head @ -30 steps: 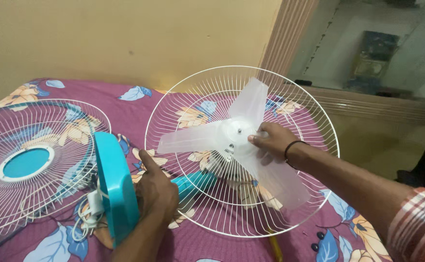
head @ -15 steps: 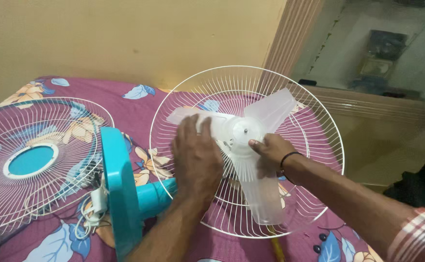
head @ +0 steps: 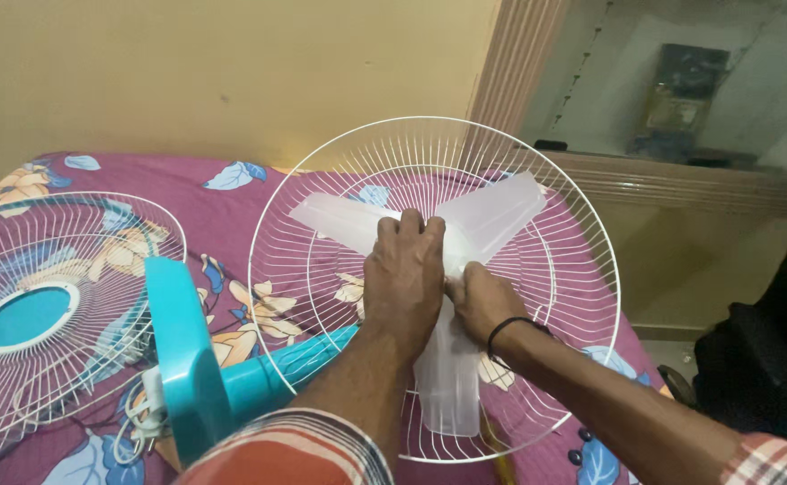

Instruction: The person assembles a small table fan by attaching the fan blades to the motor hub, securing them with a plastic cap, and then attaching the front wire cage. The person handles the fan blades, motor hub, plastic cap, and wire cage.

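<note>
Both hands meet at the middle of a translucent three-bladed fan blade [head: 452,269] that sits inside a round white wire guard [head: 573,224]. The left hand [head: 404,274] lies palm-down over the hub with its fingers loosely curled, pressing on the blade rather than wrapped around it. The right hand [head: 481,301], with a dark band at the wrist, is just beside it on the guard's right half, its fingers closed on the hub area where the lower blade starts; how tight that grip is cannot be told. One blade points down toward the guard's near rim, the other two spread toward its upper left and upper right. Behind the guard's lower left, a teal fan body [head: 259,377] runs to a teal base [head: 178,359] standing on edge, with a coiled white cord [head: 142,413] beside it. Left of the guard, well apart, a second white wire guard [head: 97,269] with a teal centre lies flat on the bed [head: 232,211], which has a purple floral sheet.
</note>
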